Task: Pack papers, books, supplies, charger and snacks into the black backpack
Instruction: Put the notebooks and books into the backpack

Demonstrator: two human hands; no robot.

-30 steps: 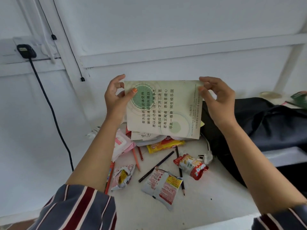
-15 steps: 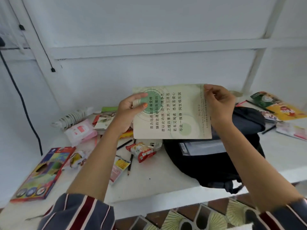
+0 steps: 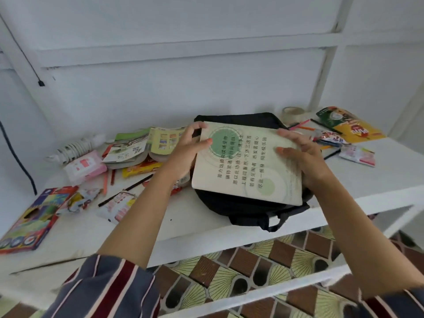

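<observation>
A cream book (image 3: pixel 247 164) with green circles and dark printed characters lies tilted over the black backpack (image 3: pixel 243 210) on the white shelf (image 3: pixel 195 223). My left hand (image 3: pixel 185 150) grips its left edge, thumb on the cover. My right hand (image 3: pixel 302 157) grips its right edge. The book hides the backpack's opening. Left of the bag lie more books (image 3: pixel 135 150), a coiled white charger cable (image 3: pixel 71 148), snack packets (image 3: pixel 117 204), pencils (image 3: pixel 125 190) and a pink packet (image 3: pixel 85 166).
A colourful box (image 3: pixel 34 219) sits at the shelf's left front edge. Right of the bag are a tape roll (image 3: pixel 293 112), a green and yellow packet (image 3: pixel 348 125), small snack packets (image 3: pixel 358 154) and pencils. A black cable (image 3: pixel 16 157) hangs on the left wall. Patterned floor tiles show below.
Both hands have carried the book from upright in front of the wall down and to the right, and it now lies low over the backpack. My view has swung right and downward.
</observation>
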